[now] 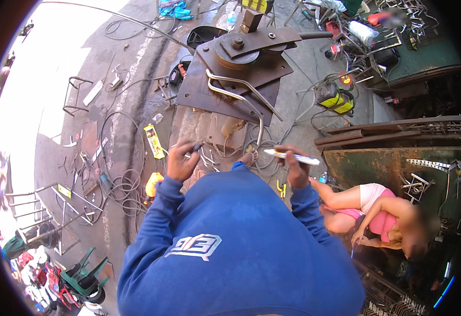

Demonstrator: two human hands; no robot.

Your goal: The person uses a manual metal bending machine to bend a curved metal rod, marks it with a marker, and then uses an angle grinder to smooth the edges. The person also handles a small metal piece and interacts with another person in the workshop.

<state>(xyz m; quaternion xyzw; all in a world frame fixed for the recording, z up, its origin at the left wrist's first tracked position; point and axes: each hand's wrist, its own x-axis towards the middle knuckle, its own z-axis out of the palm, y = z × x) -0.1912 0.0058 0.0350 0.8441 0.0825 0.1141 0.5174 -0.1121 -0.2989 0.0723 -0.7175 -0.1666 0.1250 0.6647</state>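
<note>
In my right hand (295, 169) is a white marker pen (308, 159), gripped by closed fingers, with its tip pointing left. My left hand (182, 162) pinches a small dark piece (197, 147) that looks like the marker's cap. The two hands are apart, held in front of my blue sweatshirt. Ahead of them stands a metal bending tool (236, 43) with a round die and a bolted lever on a steel plate (196, 90). Two bent steel rods (235, 94) lie across that plate, their ends reaching over its near edge.
At my right a person in pink (383, 218) sits low beside a rusty green table (367, 163). A yellow-black machine (336, 98) stands at the right front. Loose cables (127, 187) and metal frames (77, 96) lie on the left floor. Behind left is a green wheelbarrow (85, 276).
</note>
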